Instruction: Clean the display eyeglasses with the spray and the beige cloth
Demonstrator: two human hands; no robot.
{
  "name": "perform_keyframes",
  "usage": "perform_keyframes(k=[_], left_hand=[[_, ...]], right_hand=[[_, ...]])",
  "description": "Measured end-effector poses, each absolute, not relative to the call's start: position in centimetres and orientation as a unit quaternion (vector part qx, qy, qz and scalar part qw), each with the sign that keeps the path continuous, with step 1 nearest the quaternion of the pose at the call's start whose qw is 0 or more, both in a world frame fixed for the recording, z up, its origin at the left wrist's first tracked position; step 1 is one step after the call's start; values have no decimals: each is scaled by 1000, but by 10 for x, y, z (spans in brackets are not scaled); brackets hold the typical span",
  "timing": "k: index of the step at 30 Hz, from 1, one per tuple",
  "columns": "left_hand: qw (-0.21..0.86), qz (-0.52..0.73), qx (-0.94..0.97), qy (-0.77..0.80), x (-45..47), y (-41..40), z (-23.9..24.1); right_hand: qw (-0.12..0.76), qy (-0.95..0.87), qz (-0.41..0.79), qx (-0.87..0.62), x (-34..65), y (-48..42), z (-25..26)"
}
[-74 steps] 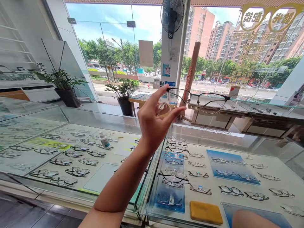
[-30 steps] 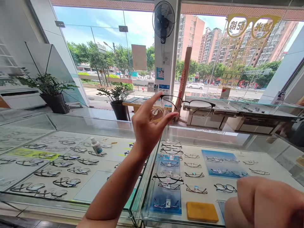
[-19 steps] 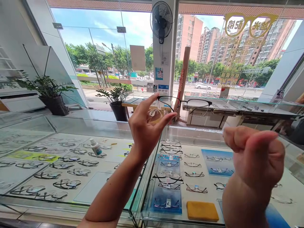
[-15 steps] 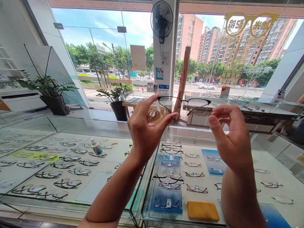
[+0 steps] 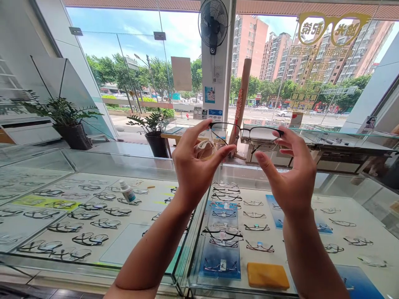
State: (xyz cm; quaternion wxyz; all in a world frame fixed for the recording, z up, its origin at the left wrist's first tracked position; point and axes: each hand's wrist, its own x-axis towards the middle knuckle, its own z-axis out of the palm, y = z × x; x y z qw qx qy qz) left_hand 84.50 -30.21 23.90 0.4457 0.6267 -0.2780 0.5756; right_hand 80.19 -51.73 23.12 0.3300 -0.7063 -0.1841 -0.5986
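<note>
A pair of eyeglasses (image 5: pixel 245 129) with dark upper rims is held up in front of me, level above the display cases. My left hand (image 5: pixel 196 170) grips its left end between thumb and forefinger. A beige cloth (image 5: pixel 204 148) is tucked inside that same hand, partly hidden by the fingers. At the other end, the fingers of my right hand (image 5: pixel 293 174) are at the upper right corner of the frame and the thumb is by the lower rim, closed around that lens.
Glass display cases (image 5: pixel 124 162) with rows of eyeglasses stand below my arms. A white bottle (image 5: pixel 127 191) sits on the left case, and a yellow-orange block (image 5: pixel 268 275) lies at the right case's front. Beyond are potted plants (image 5: pixel 156 139), a wall fan (image 5: pixel 213 25) and large windows.
My right hand has moved left and taken hold of the right end of the eyeglasses. My left hand and the eyeglasses have shifted slightly to the right.
</note>
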Motion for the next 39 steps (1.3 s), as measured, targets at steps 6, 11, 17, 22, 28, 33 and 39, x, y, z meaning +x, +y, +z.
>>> perform_keyframes(k=[6,11,17,22,28,33,39], left_hand=[[472,543,633,-284,863,-307,232],[472,553,626,-282,868,-311,228],[447,580,625,-269,873,-314,222],[436,602,617,-259,868,-316,222],[403,639,602,-259,855,-319,230],[404,630,606,-270,852,-319,233],[421,614,611,-269,851,-320,233]], right_hand=[[295,-157,-628,-702,801,-516,230],[287,-154,-640,-696,801,-516,229],[318,-150,-615,-705,801,-515,228],[350,-157,-583,-716,802,-518,230],[399,-162,-538,-725,807,-524,229],[382,-150,-541,-734,806,-523,229],[382,-139,-542,-736,804,-522,230]])
